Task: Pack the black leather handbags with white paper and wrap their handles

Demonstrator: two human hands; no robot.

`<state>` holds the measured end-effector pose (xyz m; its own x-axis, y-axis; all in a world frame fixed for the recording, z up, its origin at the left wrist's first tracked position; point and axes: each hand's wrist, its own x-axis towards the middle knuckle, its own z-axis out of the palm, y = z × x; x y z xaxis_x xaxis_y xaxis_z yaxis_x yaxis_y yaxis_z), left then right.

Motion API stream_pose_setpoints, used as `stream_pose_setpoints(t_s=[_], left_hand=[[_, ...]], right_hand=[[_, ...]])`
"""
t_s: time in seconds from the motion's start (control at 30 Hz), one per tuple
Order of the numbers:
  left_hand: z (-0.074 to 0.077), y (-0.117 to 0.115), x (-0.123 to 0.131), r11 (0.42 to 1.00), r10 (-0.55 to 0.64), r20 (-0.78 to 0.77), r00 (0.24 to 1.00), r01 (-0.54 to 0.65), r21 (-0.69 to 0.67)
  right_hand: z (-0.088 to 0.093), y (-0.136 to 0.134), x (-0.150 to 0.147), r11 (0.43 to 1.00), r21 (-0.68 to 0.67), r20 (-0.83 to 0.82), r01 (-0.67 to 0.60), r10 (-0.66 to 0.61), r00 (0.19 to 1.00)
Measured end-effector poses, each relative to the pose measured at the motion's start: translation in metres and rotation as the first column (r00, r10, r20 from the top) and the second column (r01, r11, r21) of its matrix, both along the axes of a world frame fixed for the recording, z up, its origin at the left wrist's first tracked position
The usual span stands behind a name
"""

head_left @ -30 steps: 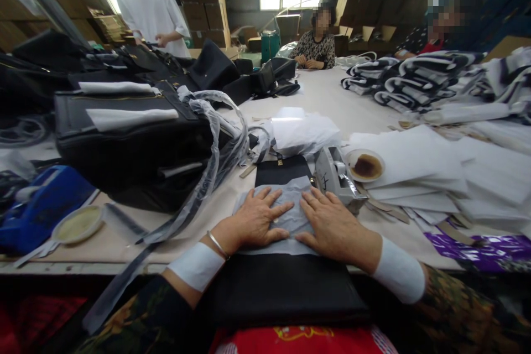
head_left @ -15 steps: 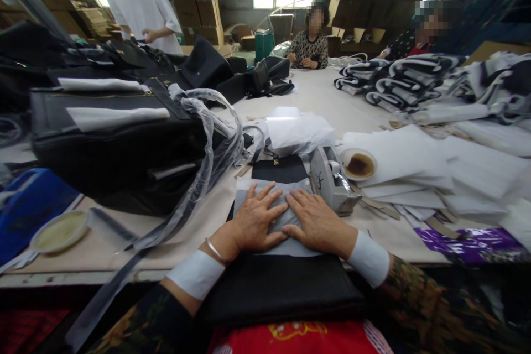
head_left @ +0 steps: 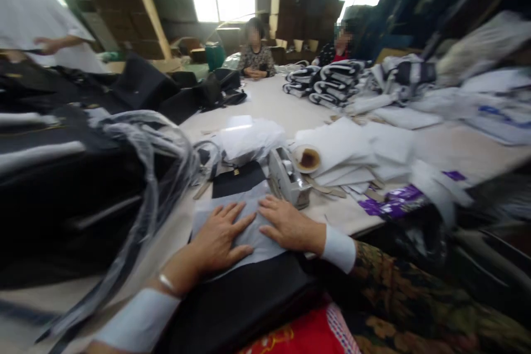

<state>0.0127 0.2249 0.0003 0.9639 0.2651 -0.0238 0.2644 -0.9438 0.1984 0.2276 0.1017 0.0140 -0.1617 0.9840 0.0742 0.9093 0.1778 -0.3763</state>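
Note:
A thin white sheet (head_left: 254,235) lies over a black leather-like piece (head_left: 238,180) with a small gold fitting at its far end. Flat on the sheet rests my left hand (head_left: 222,238), fingers spread. My right hand (head_left: 288,225) presses beside it near the right edge, its fingers stretched out too. Toward my lap, the black piece's padded near part (head_left: 238,298) hangs over the table edge. A grey tape dispenser (head_left: 290,180) stands just beyond my right hand.
On the left sits a large black bag (head_left: 53,215) with plastic-wrapped handles (head_left: 149,155). White sheets (head_left: 352,149) and a dish of brown paste (head_left: 307,159) lie right of the dispenser. Folded black-and-white straps (head_left: 336,80) are stacked farther back. Co-workers are across the table and at far left.
The camera view has swung to the right, so the scene shifts left. My hands stay on the sheet and have moved slightly apart.

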Motion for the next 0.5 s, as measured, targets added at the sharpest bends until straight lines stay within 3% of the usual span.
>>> stream_pose_setpoints(t_s=[0.1, 0.2, 0.27, 0.3, 0.37, 0.5], left_hand=[[-0.015, 0.012, 0.002, 0.996, -0.029, 0.005, 1.0, 0.028, 0.086], [-0.033, 0.025, 0.004, 0.987, -0.057, 0.039, 0.998, 0.05, 0.152], [-0.04, 0.028, 0.005, 0.984, -0.063, 0.055, 0.997, 0.053, 0.169], [-0.041, 0.029, 0.006, 0.985, -0.058, 0.064, 0.996, 0.047, 0.167], [-0.042, 0.028, 0.007, 0.989, -0.04, 0.087, 0.995, 0.027, 0.145], [-0.039, 0.028, 0.01, 0.997, -0.021, 0.105, 0.994, 0.012, 0.08]], right_hand=[[0.006, -0.034, 0.034, 0.964, 0.24, -0.13, 0.117, -0.088, 0.988], [0.004, -0.082, 0.086, 0.859, 0.319, -0.131, 0.401, -0.379, 0.916], [-0.001, -0.121, 0.13, 0.722, 0.266, -0.017, 0.639, -0.659, 0.752], [-0.004, -0.142, 0.153, 0.618, 0.22, 0.09, 0.754, -0.783, 0.616], [-0.012, -0.183, 0.198, 0.485, 0.187, 0.155, 0.854, -0.873, 0.462], [-0.035, -0.244, 0.257, 0.375, 0.116, 0.271, 0.92, -0.903, 0.334]])
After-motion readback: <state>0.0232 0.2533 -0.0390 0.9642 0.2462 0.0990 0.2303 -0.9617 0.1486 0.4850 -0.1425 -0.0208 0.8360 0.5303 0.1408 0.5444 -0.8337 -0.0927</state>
